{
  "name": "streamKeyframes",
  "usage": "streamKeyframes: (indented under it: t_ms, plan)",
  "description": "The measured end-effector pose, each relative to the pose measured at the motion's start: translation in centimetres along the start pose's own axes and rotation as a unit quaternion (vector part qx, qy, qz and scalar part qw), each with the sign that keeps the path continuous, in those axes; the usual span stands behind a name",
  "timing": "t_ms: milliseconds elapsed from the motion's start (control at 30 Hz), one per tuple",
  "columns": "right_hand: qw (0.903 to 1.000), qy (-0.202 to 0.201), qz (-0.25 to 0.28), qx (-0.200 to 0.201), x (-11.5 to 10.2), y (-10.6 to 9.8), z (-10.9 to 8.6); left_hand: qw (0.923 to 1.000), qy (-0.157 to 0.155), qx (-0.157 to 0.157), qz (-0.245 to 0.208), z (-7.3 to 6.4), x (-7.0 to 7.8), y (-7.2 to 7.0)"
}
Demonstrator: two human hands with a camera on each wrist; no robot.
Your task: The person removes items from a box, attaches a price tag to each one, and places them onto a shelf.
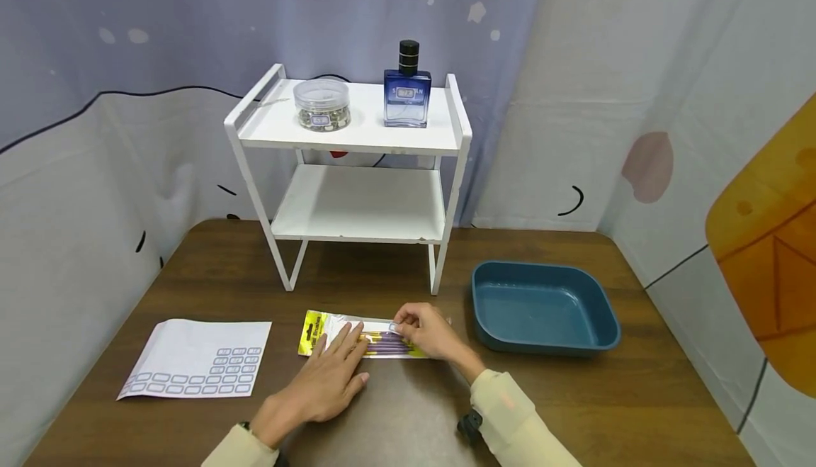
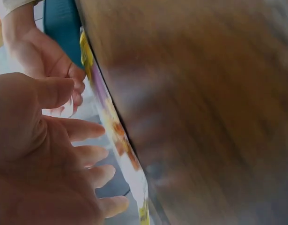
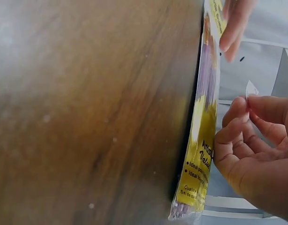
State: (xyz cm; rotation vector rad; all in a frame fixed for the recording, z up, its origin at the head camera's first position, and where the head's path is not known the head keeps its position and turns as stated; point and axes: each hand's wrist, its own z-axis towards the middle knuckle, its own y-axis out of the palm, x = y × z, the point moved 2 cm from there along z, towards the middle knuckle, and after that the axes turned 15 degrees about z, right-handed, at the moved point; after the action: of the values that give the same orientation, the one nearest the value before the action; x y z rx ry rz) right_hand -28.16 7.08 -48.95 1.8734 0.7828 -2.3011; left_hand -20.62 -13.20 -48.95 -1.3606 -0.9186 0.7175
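A flat pack of brushes [image 1: 385, 344] with yellow ends and purple handles lies on the table in front of the shelf. Straight, spread fingers of my left hand [image 1: 328, 375] rest on its left part in the head view. Over the pack's right part, my right hand [image 1: 428, 332] pinches a small white sticker [image 3: 250, 89] between thumb and forefinger. In the right wrist view that sticker stands up from the fingertips, apart from the pack. To the left lies a white label sheet [image 1: 197, 359] with rows of blue-framed stickers, some spots bare.
A white two-tier shelf [image 1: 363, 201] stands at the back. On its top are a clear round jar [image 1: 322, 105] and a blue perfume bottle [image 1: 407, 91], each bearing a label. A teal tray [image 1: 545, 307] sits on the right of the brown table [image 1: 612, 403].
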Motion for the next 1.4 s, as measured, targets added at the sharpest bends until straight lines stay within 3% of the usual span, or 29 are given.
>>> streamKeyframes:
  t_ms: [367,667,933,1400]
  plan:
    - [0.9980,-0.018,-0.056,-0.022,-0.3,0.3,0.5,0.9991,0.020,-0.036,-0.008,0.6,0.3,0.5]
    - [0.9934,-0.037,-0.101,-0.041,-0.6,1.2,1.1,0.9986,0.044,-0.027,-0.002,0.5,0.2,0.2]
    - [0.9850,0.018,-0.158,-0.066,-1.2,1.8,2.0,0.9986,0.042,-0.032,-0.005,0.5,0.2,0.2]
    - [0.9741,0.020,-0.223,-0.033,-1.5,2.7,2.6,0.9985,0.038,-0.037,-0.015,0.5,0.2,0.1]
